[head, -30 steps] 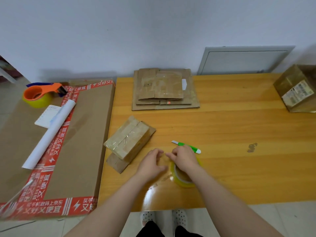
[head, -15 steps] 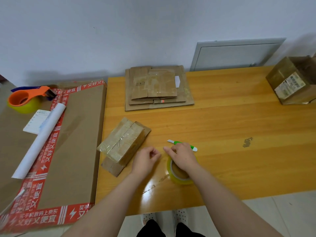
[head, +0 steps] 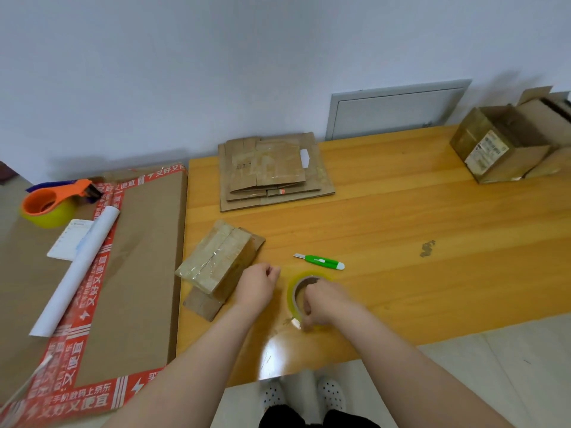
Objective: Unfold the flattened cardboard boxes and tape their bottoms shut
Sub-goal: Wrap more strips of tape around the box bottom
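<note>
Wood fills most of my feed: the table (head: 401, 227) runs along a pale wall. Against its left edge lies a big cardboard sheet (head: 139, 273) bordered in red printed tape. At the far right an open carton (head: 500, 149) sits with its flaps up. The flattened boxes (head: 272, 171) are stacked at the back of the table, near the wall. Closer in, a taped box (head: 216, 261) lies at an angle on a loose piece of cardboard. On the sheet I see a white paper roll (head: 77, 273) and an orange tape dispenser (head: 52, 205). A yellowish tape roll (head: 293, 295) lies flat near the front edge, with a green utility knife (head: 321, 261) just beyond it. The right hand (head: 324, 301) half blocks the roll, its curled fingers pinching the near rim. The left hand (head: 256, 285) hovers just beside the taped box with its fingers curled in. It may be pinching a clear tape end, but I cannot tell.
</note>
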